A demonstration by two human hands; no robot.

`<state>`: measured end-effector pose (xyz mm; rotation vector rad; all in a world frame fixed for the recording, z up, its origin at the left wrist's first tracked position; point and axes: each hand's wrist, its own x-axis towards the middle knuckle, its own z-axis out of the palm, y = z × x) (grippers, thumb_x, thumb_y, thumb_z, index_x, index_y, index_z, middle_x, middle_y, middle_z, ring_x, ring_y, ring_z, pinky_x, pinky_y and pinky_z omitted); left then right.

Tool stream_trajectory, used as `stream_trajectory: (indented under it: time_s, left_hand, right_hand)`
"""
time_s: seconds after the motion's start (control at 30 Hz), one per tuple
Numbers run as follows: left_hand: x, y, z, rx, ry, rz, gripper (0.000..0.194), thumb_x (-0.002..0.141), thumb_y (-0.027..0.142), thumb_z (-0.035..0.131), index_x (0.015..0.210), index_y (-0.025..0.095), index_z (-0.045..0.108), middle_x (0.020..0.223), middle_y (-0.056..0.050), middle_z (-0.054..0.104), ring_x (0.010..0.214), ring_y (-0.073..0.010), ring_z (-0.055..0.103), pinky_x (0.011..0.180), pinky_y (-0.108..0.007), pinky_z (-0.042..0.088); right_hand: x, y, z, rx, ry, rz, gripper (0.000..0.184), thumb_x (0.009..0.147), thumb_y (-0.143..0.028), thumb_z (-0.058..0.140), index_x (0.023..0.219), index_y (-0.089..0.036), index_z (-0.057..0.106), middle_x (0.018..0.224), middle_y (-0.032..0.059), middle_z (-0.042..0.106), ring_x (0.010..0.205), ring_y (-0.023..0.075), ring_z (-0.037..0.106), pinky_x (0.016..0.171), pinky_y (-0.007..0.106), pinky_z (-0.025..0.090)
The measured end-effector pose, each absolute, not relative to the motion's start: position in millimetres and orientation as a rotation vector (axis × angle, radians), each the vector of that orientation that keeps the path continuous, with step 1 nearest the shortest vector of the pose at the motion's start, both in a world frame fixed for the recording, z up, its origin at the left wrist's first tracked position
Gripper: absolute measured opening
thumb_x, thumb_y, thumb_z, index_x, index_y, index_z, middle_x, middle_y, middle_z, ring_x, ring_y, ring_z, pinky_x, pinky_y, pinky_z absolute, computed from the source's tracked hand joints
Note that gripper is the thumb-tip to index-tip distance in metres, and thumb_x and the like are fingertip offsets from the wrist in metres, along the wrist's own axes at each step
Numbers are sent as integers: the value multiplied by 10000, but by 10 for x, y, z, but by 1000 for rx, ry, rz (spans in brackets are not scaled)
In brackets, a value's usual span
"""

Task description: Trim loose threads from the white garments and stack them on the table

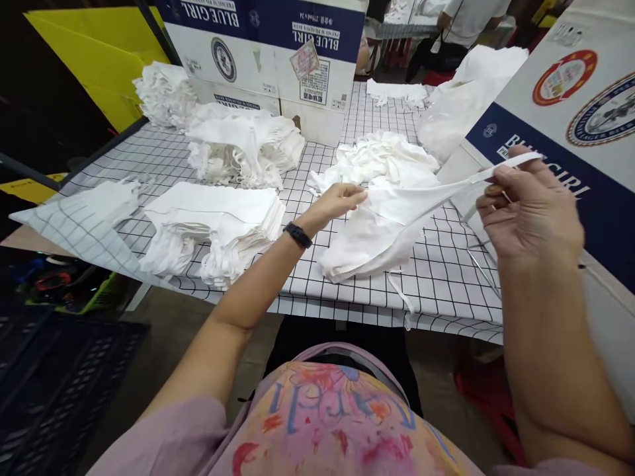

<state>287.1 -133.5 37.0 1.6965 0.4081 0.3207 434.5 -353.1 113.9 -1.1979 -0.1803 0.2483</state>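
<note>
Your left hand (pixel 347 198) has its grip closed on the edge of a white cloth piece (pixel 377 231), thumb against fingers. Your right hand (pixel 528 198), held higher, pinches the strap (pixel 510 164) running off that piece, pulled out to the right in front of the printed BLUE GIRL carton (pixel 550 145). Cloth piece sits at the front-middle of the grid-patterned tabletop (pixel 441 284), partly lifted on the strap side; a thin tie (pixel 403 301) hangs over the front edge. Loose white pile (pixel 387 155) just behind it. Neat folded stack (pixel 213 218) left of your left hand, larger stack (pixel 243 142) behind that, near the upside-down BLUE GIRL carton (pixel 272 59). Black wristband (pixel 298 235) on your left wrist.
</note>
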Motion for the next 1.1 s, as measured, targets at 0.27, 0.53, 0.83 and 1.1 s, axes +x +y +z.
stream_trajectory:
  time_s: [0.27, 0.53, 0.83, 1.1]
  left_hand:
    - [2517, -1859, -131, 2162, 399, 419, 144, 980, 300, 587, 936, 169, 629, 969, -62, 682, 907, -192, 597, 813, -337, 477]
    - [2632, -2103, -420, 2419, 339, 2, 236, 913, 386, 677, 1038, 186, 670, 1095, -82, 673, 1080, -293, 563, 937, -465, 439]
    - [2596, -1953, -252, 1719, 295, 85, 162, 943, 336, 639, 894, 186, 601, 939, -39, 664, 862, -171, 593, 747, -312, 435]
    - [2669, -1916, -198, 698, 248, 188, 239, 805, 226, 849, 863, 141, 634, 820, 24, 618, 710, -57, 586, 662, -160, 464]
  right_hand:
    - [4451, -3466, 736, -1255, -114, 278, 338, 656, 48, 663, 896, -180, 732, 735, 38, 692, 602, 77, 513, 475, 109, 434]
    - [4418, -3516, 803, -1213, -113, 253, 302, 661, 31, 675, 886, -162, 732, 748, 73, 711, 581, 73, 508, 471, 105, 440]
    - [4651, -3730, 597, -1212, -6, 230, 341, 718, 44, 660, 991, -157, 697, 787, 66, 729, 587, 72, 523, 479, 115, 439]
    - [4751, -3770, 171, -1336, 6, 307, 147, 748, -56, 759, 829, -160, 693, 787, 29, 711, 679, 84, 604, 556, 133, 511]
